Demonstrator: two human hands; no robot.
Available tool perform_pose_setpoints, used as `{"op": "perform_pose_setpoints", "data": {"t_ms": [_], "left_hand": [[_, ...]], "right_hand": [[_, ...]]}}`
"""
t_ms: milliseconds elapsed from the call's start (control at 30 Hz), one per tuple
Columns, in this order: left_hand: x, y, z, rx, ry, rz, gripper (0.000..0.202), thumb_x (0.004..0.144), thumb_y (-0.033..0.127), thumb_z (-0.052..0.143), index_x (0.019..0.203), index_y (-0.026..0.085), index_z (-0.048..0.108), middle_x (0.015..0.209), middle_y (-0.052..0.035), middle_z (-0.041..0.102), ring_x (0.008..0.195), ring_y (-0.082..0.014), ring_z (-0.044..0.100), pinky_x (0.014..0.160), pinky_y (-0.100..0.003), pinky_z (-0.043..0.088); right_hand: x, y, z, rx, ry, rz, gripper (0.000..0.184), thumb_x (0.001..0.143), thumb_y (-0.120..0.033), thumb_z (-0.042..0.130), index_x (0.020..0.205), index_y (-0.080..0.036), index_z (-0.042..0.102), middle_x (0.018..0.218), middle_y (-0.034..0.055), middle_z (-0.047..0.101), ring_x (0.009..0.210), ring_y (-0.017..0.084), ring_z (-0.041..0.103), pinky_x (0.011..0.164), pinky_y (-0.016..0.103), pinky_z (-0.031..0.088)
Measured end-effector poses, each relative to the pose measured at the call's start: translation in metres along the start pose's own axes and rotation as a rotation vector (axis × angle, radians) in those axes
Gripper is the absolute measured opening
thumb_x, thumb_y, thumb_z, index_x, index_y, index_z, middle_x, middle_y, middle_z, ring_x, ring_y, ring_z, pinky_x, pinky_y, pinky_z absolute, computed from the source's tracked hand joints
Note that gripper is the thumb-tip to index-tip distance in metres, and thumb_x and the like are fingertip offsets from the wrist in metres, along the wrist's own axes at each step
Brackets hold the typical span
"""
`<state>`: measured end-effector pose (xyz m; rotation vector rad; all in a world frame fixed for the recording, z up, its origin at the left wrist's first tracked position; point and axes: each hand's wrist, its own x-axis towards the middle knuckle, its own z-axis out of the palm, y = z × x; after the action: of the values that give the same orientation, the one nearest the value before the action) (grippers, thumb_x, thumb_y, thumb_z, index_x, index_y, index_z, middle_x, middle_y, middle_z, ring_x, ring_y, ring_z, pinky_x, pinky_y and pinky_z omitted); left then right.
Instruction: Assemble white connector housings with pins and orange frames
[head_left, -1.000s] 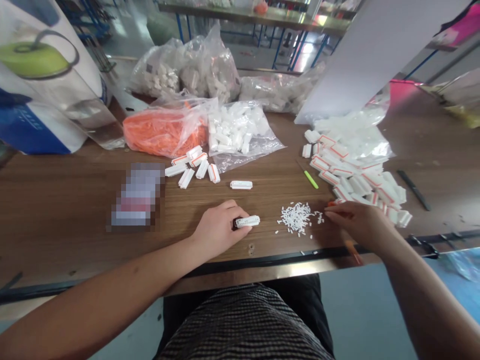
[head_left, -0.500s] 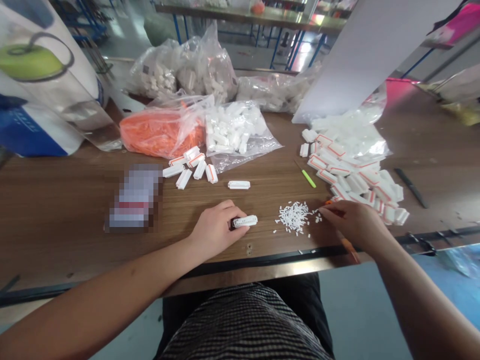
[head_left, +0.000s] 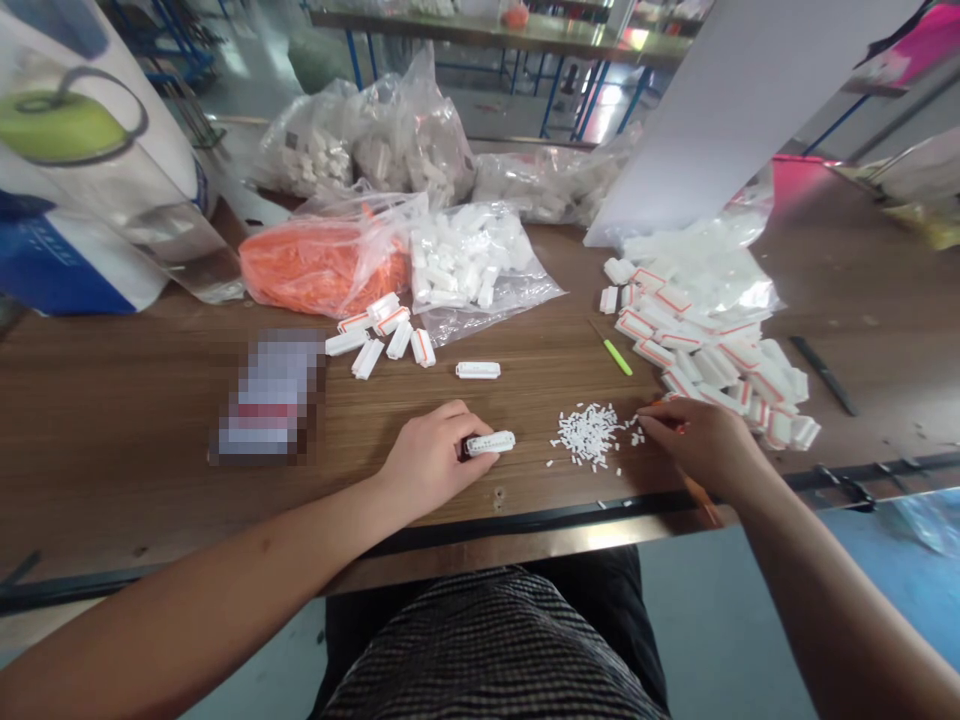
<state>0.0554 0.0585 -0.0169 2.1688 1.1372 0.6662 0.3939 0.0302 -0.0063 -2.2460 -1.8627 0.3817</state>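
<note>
The left hand (head_left: 427, 455) pinches a white oblong plastic block (head_left: 492, 442); the right hand (head_left: 709, 440), fingertips nearly meeting, hold unclear, has tiny white pegs (head_left: 589, 436) just beside them.

White block (head_left: 492, 442), row of holes, sideways in my left grip (head_left: 429, 452); tiny white pegs (head_left: 589, 436) heaped loosely, near.

No legible text, blurred marks (head_left: 63, 246) on blue package (head_left: 82, 272)

The bench (head_left: 540, 345) looks like smooth, faintly shiny wood; the bags (head_left: 529, 287) are glossy, crinkled plastic; the block (head_left: 492, 442) in the left hand (head_left: 427, 452) seems smooth plastic; the shirt (head_left: 510, 650), matt cloth.
</note>
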Motion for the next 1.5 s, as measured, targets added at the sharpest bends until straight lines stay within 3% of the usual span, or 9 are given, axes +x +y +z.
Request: {"op": "perform_pose_setpoints", "data": {"t_ms": [400, 567, 667, 800, 900, 1500], "left_hand": [[-0.001, 0.0, 0.0, -0.012, -0.008, -0.011, 0.01, 0.08, 0.026, 0.071, 0.088, 0.02, 0.072, 0.077, 0.0019, 0.059, 0.059, -0.0086, 0.051, 0.058, -0.024, 0.041], [-0.001, 0.003, -0.001, -0.009, -0.033, -0.033, 0.01, 0.079, 0.026, 0.07, 0.088, 0.021, 0.071, 0.079, 0.0016, 0.061, 0.059, -0.009, 0.051, 0.058, -0.024, 0.041], [0.0, 0.004, -0.001, -0.006, -0.037, -0.07, 0.01, 0.078, 0.023, 0.071, 0.087, 0.021, 0.071, 0.081, 0.0023, 0.062, 0.059, -0.0089, 0.051, 0.06, -0.024, 0.041], [0.0, 0.008, -0.002, -0.005, -0.044, -0.116, 0.008, 0.077, 0.022, 0.071, 0.085, 0.022, 0.071, 0.081, 0.0031, 0.061, 0.06, -0.0089, 0.052, 0.061, -0.024, 0.041], [0.0, 0.011, -0.004, -0.009, -0.051, -0.126, 0.007, 0.077, 0.022, 0.07, 0.084, 0.022, 0.072, 0.079, 0.0033, 0.061, 0.062, -0.0099, 0.054, 0.062, -0.025, 0.042], [0.0, 0.009, -0.003, -0.004, -0.043, -0.11, 0.006, 0.078, 0.022, 0.072, 0.084, 0.021, 0.072, 0.078, 0.0025, 0.06, 0.065, -0.0111, 0.055, 0.064, -0.026, 0.042]], "right_hand": [[0.006, -0.007, -0.003, 0.071, 0.028, 0.076, 0.021, 0.07, -0.039, 0.06, 0.064, -0.024, 0.073, 0.063, 0.0038, 0.072, 0.063, 0.023, 0.065, 0.058, 0.034, 0.045], [0.003, -0.028, -0.009, 0.185, 0.1, 0.137, 0.019, 0.067, -0.039, 0.064, 0.065, -0.022, 0.071, 0.06, 0.0052, 0.07, 0.059, 0.024, 0.064, 0.059, 0.036, 0.047], [-0.006, -0.058, -0.008, 0.349, 0.118, -0.005, 0.022, 0.071, -0.041, 0.065, 0.071, -0.02, 0.07, 0.064, 0.0056, 0.071, 0.058, 0.02, 0.063, 0.057, 0.032, 0.048], [-0.017, -0.104, 0.007, 0.447, -0.084, -0.34, 0.015, 0.081, -0.03, 0.061, 0.072, -0.021, 0.069, 0.069, 0.0009, 0.069, 0.061, 0.014, 0.061, 0.058, 0.026, 0.046], [-0.018, -0.126, 0.021, 0.417, -0.137, -0.478, 0.015, 0.083, -0.024, 0.059, 0.072, -0.02, 0.068, 0.068, 0.0002, 0.065, 0.062, 0.012, 0.058, 0.059, 0.025, 0.044], [-0.015, -0.135, 0.03, 0.255, -0.062, -0.618, 0.015, 0.084, -0.017, 0.058, 0.072, -0.018, 0.066, 0.069, 0.0014, 0.062, 0.063, 0.013, 0.056, 0.061, 0.026, 0.043]]}}
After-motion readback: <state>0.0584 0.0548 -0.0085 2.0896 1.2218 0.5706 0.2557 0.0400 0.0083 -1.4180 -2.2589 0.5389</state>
